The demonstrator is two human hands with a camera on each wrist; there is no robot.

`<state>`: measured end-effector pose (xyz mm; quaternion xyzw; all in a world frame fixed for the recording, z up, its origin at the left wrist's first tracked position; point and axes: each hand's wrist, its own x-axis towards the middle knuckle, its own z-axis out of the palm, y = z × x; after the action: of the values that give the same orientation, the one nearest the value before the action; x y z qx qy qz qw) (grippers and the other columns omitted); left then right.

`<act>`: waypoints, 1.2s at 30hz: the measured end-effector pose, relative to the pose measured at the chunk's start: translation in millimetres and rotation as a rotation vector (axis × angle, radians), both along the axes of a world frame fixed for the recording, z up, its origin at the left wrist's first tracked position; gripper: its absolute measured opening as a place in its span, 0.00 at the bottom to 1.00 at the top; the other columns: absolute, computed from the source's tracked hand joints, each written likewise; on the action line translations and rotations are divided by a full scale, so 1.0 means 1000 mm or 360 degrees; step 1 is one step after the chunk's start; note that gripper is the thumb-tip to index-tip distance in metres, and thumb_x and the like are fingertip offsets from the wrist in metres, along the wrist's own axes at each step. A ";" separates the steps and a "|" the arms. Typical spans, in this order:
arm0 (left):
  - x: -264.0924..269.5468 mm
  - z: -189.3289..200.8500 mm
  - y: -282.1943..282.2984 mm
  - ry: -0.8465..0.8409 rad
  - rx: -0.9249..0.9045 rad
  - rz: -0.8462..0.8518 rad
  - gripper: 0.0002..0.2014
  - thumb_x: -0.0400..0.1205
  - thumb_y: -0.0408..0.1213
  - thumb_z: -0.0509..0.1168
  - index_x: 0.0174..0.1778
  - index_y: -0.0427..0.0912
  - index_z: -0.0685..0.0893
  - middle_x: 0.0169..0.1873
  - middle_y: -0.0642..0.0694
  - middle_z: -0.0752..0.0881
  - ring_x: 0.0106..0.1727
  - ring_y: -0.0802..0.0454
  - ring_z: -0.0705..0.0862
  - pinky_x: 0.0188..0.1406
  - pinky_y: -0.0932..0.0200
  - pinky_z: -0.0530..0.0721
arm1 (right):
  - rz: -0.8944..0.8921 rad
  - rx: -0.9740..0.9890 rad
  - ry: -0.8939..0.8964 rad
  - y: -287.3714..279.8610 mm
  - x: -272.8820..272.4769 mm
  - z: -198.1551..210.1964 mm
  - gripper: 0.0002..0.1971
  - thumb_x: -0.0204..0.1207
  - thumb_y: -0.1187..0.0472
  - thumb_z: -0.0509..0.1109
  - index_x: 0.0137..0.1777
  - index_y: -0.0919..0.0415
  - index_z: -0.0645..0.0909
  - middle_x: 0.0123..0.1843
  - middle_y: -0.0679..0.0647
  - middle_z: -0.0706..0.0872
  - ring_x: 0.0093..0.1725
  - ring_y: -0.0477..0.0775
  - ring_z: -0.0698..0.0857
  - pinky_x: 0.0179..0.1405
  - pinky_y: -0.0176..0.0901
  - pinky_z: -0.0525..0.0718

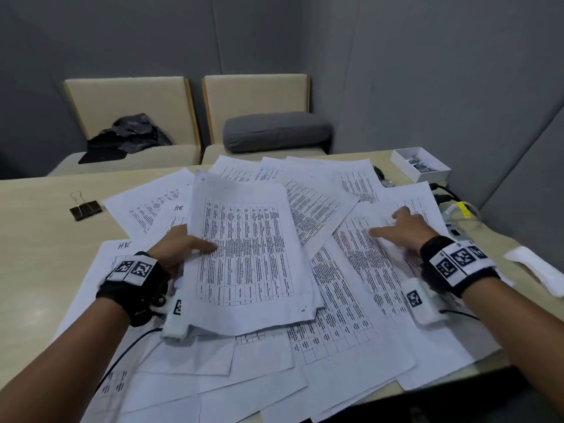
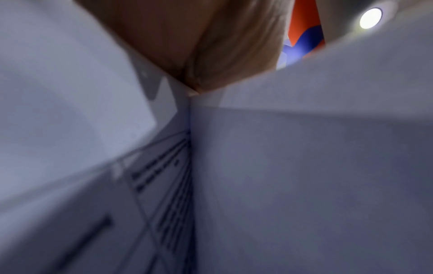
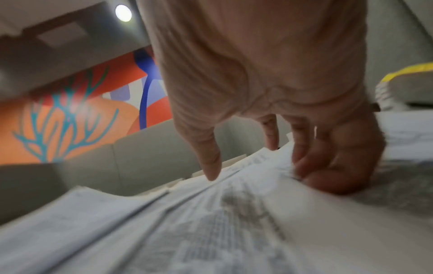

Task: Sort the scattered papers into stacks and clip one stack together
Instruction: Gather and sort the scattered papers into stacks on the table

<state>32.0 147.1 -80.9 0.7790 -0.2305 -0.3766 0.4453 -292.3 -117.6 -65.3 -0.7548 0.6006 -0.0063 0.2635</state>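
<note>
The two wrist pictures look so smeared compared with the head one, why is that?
Head view: sharp enough to show table print on the held sheets, edges bowed by the wide lens. Left wrist view: paper too close, soft and dim. Right wrist view: the right hand and sheets streaked by blur; a ceiling lamp glares.

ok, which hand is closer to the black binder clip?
Left. The left hand holds a paper stack just right of the binder clip; the right hand rests on papers far across the table.
</note>
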 end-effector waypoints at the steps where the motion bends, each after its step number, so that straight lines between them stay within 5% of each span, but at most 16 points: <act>1: 0.000 -0.001 0.000 0.0004 -0.0015 0.0001 0.08 0.74 0.22 0.72 0.49 0.32 0.87 0.46 0.31 0.91 0.47 0.29 0.90 0.53 0.31 0.86 | 0.0028 0.0082 -0.0138 0.002 0.001 -0.002 0.50 0.71 0.42 0.78 0.83 0.65 0.56 0.82 0.67 0.65 0.79 0.68 0.69 0.76 0.57 0.72; 3: 0.001 -0.002 0.001 0.0045 -0.0042 -0.0010 0.08 0.74 0.21 0.72 0.48 0.33 0.87 0.46 0.31 0.91 0.48 0.29 0.90 0.53 0.30 0.86 | 0.0061 0.0323 -0.0446 0.017 0.007 -0.001 0.51 0.68 0.45 0.82 0.83 0.63 0.58 0.82 0.63 0.68 0.78 0.65 0.72 0.75 0.56 0.72; 6: 0.002 -0.001 0.003 0.0118 -0.0071 -0.0005 0.09 0.75 0.19 0.70 0.49 0.33 0.87 0.48 0.32 0.91 0.49 0.31 0.90 0.52 0.35 0.87 | 0.0128 0.0539 -0.0719 0.038 0.019 -0.013 0.49 0.49 0.47 0.90 0.72 0.56 0.75 0.67 0.54 0.87 0.64 0.58 0.85 0.73 0.61 0.77; 9: 0.004 -0.003 0.005 0.0141 -0.0106 0.0010 0.10 0.74 0.19 0.70 0.50 0.31 0.87 0.49 0.32 0.91 0.47 0.34 0.91 0.49 0.44 0.88 | 0.0215 0.0418 -0.0697 0.048 0.025 -0.021 0.48 0.49 0.55 0.90 0.72 0.55 0.74 0.65 0.50 0.86 0.65 0.57 0.84 0.71 0.61 0.79; 11: 0.004 -0.002 0.006 0.0141 -0.0113 -0.0001 0.11 0.74 0.20 0.71 0.52 0.31 0.87 0.50 0.32 0.91 0.49 0.34 0.91 0.51 0.44 0.88 | 0.0199 0.0438 -0.0656 0.047 0.023 -0.017 0.57 0.39 0.50 0.92 0.73 0.56 0.73 0.67 0.51 0.85 0.68 0.60 0.83 0.71 0.62 0.78; 13: 0.006 -0.001 0.007 0.0128 -0.0111 0.0000 0.13 0.73 0.21 0.73 0.53 0.30 0.87 0.51 0.31 0.91 0.51 0.32 0.90 0.56 0.38 0.86 | 0.0204 0.0573 -0.0735 0.036 0.018 -0.015 0.54 0.34 0.50 0.92 0.68 0.57 0.79 0.60 0.51 0.91 0.63 0.60 0.87 0.72 0.63 0.77; 15: 0.010 -0.002 0.008 0.0148 -0.0108 0.0015 0.19 0.68 0.25 0.77 0.55 0.30 0.87 0.54 0.31 0.90 0.53 0.30 0.89 0.62 0.29 0.81 | 0.0209 0.0656 -0.0802 0.029 0.011 -0.006 0.48 0.40 0.54 0.93 0.65 0.60 0.81 0.55 0.52 0.93 0.60 0.58 0.89 0.73 0.62 0.77; 18: 0.034 -0.021 0.008 0.0238 -0.0100 0.0007 0.30 0.58 0.35 0.85 0.57 0.36 0.88 0.55 0.33 0.90 0.56 0.20 0.85 0.64 0.17 0.72 | 0.0261 0.0712 -0.0878 0.033 0.004 0.015 0.27 0.62 0.67 0.84 0.62 0.65 0.84 0.53 0.56 0.94 0.56 0.59 0.91 0.68 0.57 0.81; 20: 0.035 -0.019 0.008 0.0223 -0.0095 0.0020 0.29 0.59 0.36 0.85 0.57 0.36 0.89 0.55 0.34 0.90 0.56 0.23 0.86 0.65 0.20 0.74 | 0.0248 0.0702 -0.0887 0.031 -0.005 0.026 0.21 0.67 0.71 0.79 0.62 0.67 0.84 0.52 0.60 0.93 0.52 0.62 0.92 0.59 0.55 0.86; 23: 0.012 0.002 0.009 0.0176 -0.0084 0.0067 0.19 0.70 0.23 0.75 0.58 0.29 0.85 0.54 0.30 0.89 0.53 0.31 0.89 0.61 0.32 0.83 | 0.0161 0.0546 -0.1017 0.019 -0.021 0.052 0.23 0.64 0.76 0.79 0.61 0.70 0.84 0.53 0.66 0.92 0.47 0.65 0.93 0.51 0.58 0.91; 26: 0.008 0.004 0.009 0.0149 -0.0070 0.0079 0.16 0.74 0.19 0.71 0.58 0.29 0.85 0.53 0.30 0.89 0.50 0.33 0.90 0.51 0.43 0.87 | 0.0213 0.0294 -0.1151 0.016 -0.037 0.097 0.23 0.62 0.77 0.80 0.58 0.66 0.84 0.51 0.61 0.93 0.49 0.64 0.93 0.45 0.55 0.92; 31: 0.003 0.009 0.004 0.0068 -0.0051 0.0056 0.12 0.75 0.19 0.70 0.53 0.31 0.86 0.51 0.30 0.89 0.48 0.34 0.90 0.48 0.44 0.87 | 0.0348 -0.0002 -0.1453 0.025 -0.055 0.184 0.19 0.67 0.75 0.76 0.56 0.60 0.86 0.45 0.50 0.95 0.40 0.52 0.94 0.33 0.43 0.91; 34: -0.006 0.015 -0.001 -0.0002 -0.0078 0.0012 0.11 0.75 0.19 0.69 0.52 0.30 0.85 0.51 0.31 0.89 0.51 0.33 0.89 0.50 0.46 0.86 | 0.0305 -0.0084 -0.1525 0.019 -0.050 0.212 0.33 0.54 0.62 0.84 0.64 0.59 0.84 0.45 0.46 0.94 0.41 0.48 0.94 0.32 0.43 0.91; 36: -0.012 0.018 -0.003 -0.0034 -0.0150 0.0008 0.13 0.74 0.18 0.70 0.54 0.29 0.85 0.53 0.31 0.89 0.53 0.32 0.88 0.51 0.46 0.86 | 0.0237 -0.0143 -0.1666 0.018 -0.039 0.210 0.35 0.56 0.63 0.86 0.66 0.61 0.82 0.49 0.47 0.94 0.45 0.50 0.94 0.36 0.45 0.91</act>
<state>20.2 144.2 -63.2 0.7616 -0.2506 -0.3558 0.4801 -331.4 -99.8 144.8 -0.7019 0.3325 -0.3893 0.4952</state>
